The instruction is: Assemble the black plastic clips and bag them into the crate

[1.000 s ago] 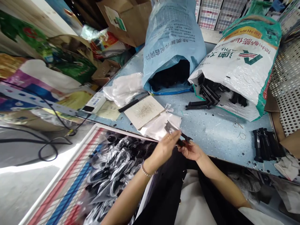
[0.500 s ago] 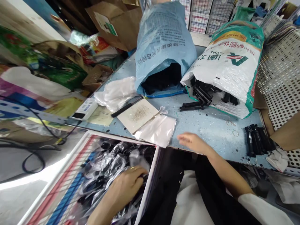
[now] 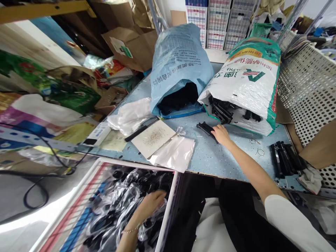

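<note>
My right hand (image 3: 222,135) has its fingers closed on one end of a long black part (image 3: 208,131) lying on the blue worktop. More black parts (image 3: 222,111) spill from the mouth of a white and green woven sack (image 3: 246,80) just behind it. Low on the left, my left hand (image 3: 153,203) is over a crate (image 3: 170,199) full of black pieces in clear plastic bags (image 3: 126,196). Its fingers are loosely stretched out, with nothing visible in them; the fingertips are partly hidden.
A blue sack (image 3: 181,59) with dark contents stands at the table's middle. In front are a cardboard piece (image 3: 152,136), clear plastic bags (image 3: 178,152) and a black strip (image 3: 140,130). More black parts (image 3: 285,159) lie at right, beside a perforated white basket (image 3: 301,91).
My right hand has moved forward from the table's edge and taken hold of a black part, which has shifted out from the sack mouth. My left hand has stayed over the crate, its fingers straighter.
</note>
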Demonstrator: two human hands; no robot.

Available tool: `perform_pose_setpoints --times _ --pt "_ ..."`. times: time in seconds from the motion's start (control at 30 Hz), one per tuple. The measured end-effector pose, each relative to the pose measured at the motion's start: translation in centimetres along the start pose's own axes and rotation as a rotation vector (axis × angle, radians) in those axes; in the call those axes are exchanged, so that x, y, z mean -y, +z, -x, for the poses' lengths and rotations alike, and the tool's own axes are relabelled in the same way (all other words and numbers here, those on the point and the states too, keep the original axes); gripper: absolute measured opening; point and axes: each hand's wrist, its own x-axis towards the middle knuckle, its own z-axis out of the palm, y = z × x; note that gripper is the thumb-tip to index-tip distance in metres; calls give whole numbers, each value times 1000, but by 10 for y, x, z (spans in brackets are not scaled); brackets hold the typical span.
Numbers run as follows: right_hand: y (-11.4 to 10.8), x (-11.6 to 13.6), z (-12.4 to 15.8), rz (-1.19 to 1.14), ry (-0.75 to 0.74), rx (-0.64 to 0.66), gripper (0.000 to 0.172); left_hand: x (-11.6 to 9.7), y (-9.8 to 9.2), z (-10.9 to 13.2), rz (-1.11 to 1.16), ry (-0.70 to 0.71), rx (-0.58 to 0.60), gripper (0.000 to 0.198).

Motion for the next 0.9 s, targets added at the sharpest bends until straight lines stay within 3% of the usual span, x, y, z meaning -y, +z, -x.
perform_pose_setpoints --times 0.07,0.13,0.17,0.23,0.3,0.37,0.43,0.57,0.67,0.8,0.9 --pt "8 16 31 -84 -10 34 29 -21 38 -28 -36 127 19 33" --pt "14 31 72 -209 -52 53 31 -54 87 -49 7 381 39 57" --pt "15 36 92 -400 -101 44 29 -71 111 -56 31 457 55 66" --pt "10 39 129 -618 -131 4 30 -100 151 -61 53 502 74 71" --pt "-3 31 151 -617 -113 -133 32 -117 175 -57 57 471 141 73" --pt "-22 15 158 -434 -141 -318 29 -123 184 -48 71 414 259 74" --pt "-43 -4 154 -202 -249 -420 26 -124 186 -40 94 355 356 76" --pt "-71 -26 138 11 -465 -254 25 -126 188 -25 106 242 421 73" --pt "-73 -20 137 -213 -445 -132 31 -126 192 -18 -21 279 399 71" --pt "-58 3 146 -743 -157 -60 56 -120 192 -16 -307 558 203 77" --pt "-56 11 149 -849 -79 123 61 -119 183 -21 -338 589 215 75"
